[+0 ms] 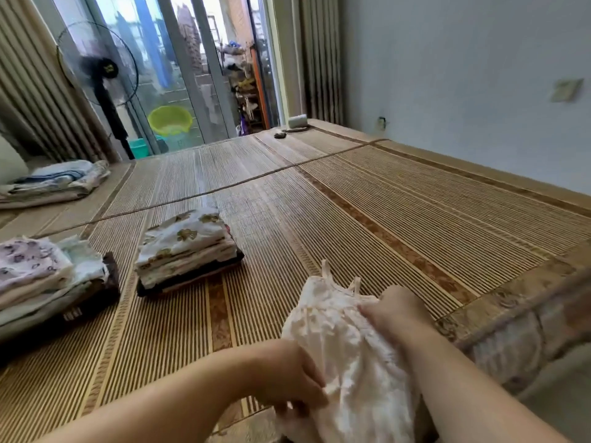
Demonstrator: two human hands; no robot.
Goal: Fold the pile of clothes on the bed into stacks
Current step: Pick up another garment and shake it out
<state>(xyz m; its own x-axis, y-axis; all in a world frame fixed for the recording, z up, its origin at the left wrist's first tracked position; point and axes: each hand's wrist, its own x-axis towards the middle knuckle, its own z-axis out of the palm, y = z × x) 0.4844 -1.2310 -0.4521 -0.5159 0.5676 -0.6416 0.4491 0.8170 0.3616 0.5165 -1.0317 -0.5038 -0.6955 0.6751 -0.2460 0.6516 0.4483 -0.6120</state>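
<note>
A pale cream strappy garment lies crumpled on the bamboo mat at the bed's near edge. My left hand grips its left side near the bottom, fingers curled into the fabric. My right hand rests on its upper right part, fingers pressing down on the cloth. A folded stack topped with a white flowered piece stands to the left of the garment. Another folded stack with a purple-flowered top sits at the far left.
A pile of folded bedding lies at the back left by a pillow. A standing fan and a yellow basin stand beyond the bed near the glass door. Small objects rest at the far edge. Wall on the right.
</note>
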